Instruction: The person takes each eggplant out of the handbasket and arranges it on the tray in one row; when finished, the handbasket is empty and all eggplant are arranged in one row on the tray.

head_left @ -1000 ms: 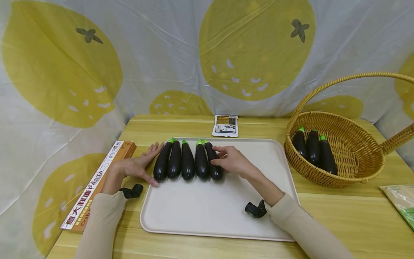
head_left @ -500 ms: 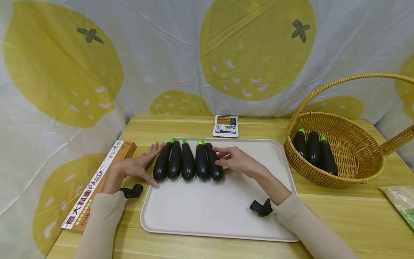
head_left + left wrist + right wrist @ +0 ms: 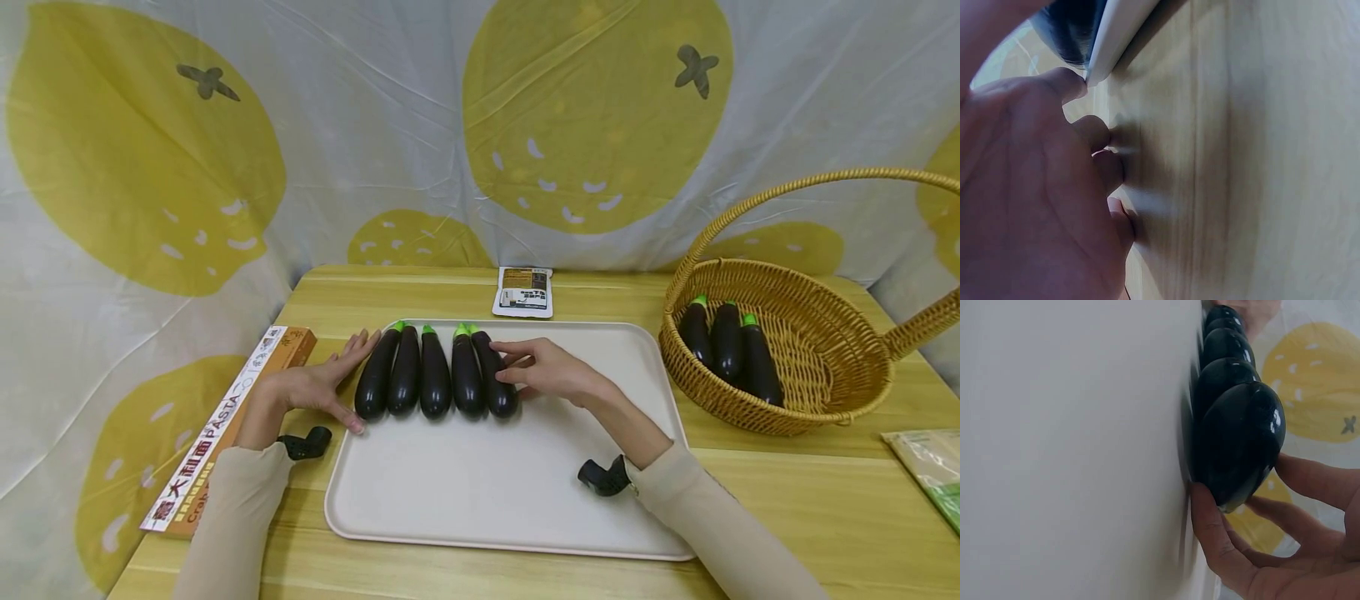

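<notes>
Black eggplants (image 3: 436, 375), five abreast, between left hand (image 3: 321, 385) and right hand (image 3: 546, 372)

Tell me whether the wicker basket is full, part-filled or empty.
Part-filled: three eggplants lie at one side of the basket, leaving bare weave visible beside them.

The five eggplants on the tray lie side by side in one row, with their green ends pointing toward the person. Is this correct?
Not quite: the head view shows the green ends pointing the opposite way, toward the patterned cloth. The rest is right: five eggplants lie side by side in one row on the tray.
</notes>
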The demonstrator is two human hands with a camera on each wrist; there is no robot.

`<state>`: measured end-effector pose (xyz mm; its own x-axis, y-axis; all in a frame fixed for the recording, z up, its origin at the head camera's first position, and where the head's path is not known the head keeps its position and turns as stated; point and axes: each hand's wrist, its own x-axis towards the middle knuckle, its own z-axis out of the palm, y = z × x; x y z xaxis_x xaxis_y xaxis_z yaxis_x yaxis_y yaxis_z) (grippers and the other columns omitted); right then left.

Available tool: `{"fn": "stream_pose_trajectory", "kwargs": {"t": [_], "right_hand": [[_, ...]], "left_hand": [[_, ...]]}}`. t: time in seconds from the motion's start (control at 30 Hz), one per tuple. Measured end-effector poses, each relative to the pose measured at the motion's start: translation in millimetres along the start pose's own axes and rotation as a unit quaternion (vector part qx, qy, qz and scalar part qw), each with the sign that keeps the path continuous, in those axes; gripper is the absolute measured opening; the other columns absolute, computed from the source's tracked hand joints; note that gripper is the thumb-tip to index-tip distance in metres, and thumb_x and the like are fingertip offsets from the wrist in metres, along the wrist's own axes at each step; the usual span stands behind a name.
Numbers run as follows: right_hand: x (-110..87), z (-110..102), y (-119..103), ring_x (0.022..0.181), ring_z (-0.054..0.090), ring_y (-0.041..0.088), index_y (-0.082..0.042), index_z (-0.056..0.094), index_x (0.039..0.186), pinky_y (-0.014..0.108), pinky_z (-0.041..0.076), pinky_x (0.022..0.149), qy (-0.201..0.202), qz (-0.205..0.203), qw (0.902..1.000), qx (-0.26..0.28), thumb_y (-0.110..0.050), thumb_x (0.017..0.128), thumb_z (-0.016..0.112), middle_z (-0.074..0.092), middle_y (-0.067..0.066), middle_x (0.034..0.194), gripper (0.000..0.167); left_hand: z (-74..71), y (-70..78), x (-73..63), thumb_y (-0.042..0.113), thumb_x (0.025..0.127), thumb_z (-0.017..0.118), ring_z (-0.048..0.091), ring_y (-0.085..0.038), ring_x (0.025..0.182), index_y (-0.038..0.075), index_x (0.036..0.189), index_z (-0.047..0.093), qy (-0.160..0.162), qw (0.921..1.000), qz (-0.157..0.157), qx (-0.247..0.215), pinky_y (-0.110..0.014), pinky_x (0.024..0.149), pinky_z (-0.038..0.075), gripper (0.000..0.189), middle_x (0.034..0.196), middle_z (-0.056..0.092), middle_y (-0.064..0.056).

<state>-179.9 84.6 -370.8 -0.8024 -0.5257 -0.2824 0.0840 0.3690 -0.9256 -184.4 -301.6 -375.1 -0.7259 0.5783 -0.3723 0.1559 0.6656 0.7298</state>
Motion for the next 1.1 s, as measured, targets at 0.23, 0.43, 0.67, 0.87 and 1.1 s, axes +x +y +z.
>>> {"fn": "stream_pose_trajectory", "kwargs": {"t": [0.23, 0.43, 0.67, 0.87, 1.1], "right_hand": [[0.1, -1.8, -1.8, 0.112, 0.067, 0.023, -0.009, 0.046, 0.156, 0.037, 0.063, 0.089, -0.001, 0.003, 1.0, 0.004, -0.01, 0.102, 0.063, 0.06, 0.024, 0.138, 0.057], [-1.9, -4.8, -2.6, 0.119, 0.065, 0.026, -0.012, 0.046, 0.157, 0.04, 0.063, 0.091, 0.001, 0.005, 1.0, 0.005, -0.012, 0.103, 0.063, 0.059, 0.023, 0.141, 0.057], [-10.9, -16.2, -3.6, 0.128, 0.063, 0.03, -0.013, 0.043, 0.159, 0.042, 0.06, 0.097, -0.009, -0.009, 0.9999, -0.009, -0.018, 0.103, 0.064, 0.057, 0.022, 0.144, 0.06], [-35.1, -42.8, -7.9, 0.133, 0.06, 0.038, -0.017, 0.041, 0.16, 0.05, 0.054, 0.107, -0.007, -0.043, 0.9981, -0.042, -0.029, 0.104, 0.063, 0.051, 0.023, 0.153, 0.061], [-77.8, -83.8, -14.5, 0.136, 0.058, 0.04, -0.023, 0.04, 0.16, 0.055, 0.046, 0.114, 0.027, -0.046, 0.9934, -0.102, -0.039, 0.106, 0.059, 0.05, 0.019, 0.156, 0.06]], "left_hand": [[0.7, 0.3, 0.5, 0.024, 0.07, 0.097, -0.032, -0.049, 0.152, 0.014, 0.166, -0.013, 0.001, 1.0, -0.002, 0.003, -0.08, 0.115, -0.014, 0.147, 0.166, -0.033, -0.023], [0.5, 1.0, 0.9, 0.024, 0.069, 0.097, -0.032, -0.048, 0.152, 0.014, 0.166, -0.012, 0.003, 1.0, -0.005, 0.0, -0.078, 0.116, -0.015, 0.147, 0.167, -0.032, -0.023], [-0.2, 0.6, 0.1, 0.025, 0.069, 0.097, -0.033, -0.05, 0.151, 0.013, 0.166, -0.013, 0.002, 1.0, -0.005, 0.003, -0.079, 0.115, -0.015, 0.147, 0.166, -0.033, -0.024], [-0.2, 0.2, -0.3, 0.028, 0.07, 0.097, -0.033, -0.051, 0.15, 0.014, 0.166, -0.013, 0.003, 0.9998, -0.01, 0.017, -0.08, 0.115, -0.015, 0.147, 0.165, -0.034, -0.024], [-0.2, -0.7, 0.7, 0.027, 0.07, 0.097, -0.033, -0.05, 0.151, 0.015, 0.166, -0.014, 0.002, 0.9997, -0.016, 0.017, -0.081, 0.113, -0.014, 0.147, 0.166, -0.035, -0.022]]}}
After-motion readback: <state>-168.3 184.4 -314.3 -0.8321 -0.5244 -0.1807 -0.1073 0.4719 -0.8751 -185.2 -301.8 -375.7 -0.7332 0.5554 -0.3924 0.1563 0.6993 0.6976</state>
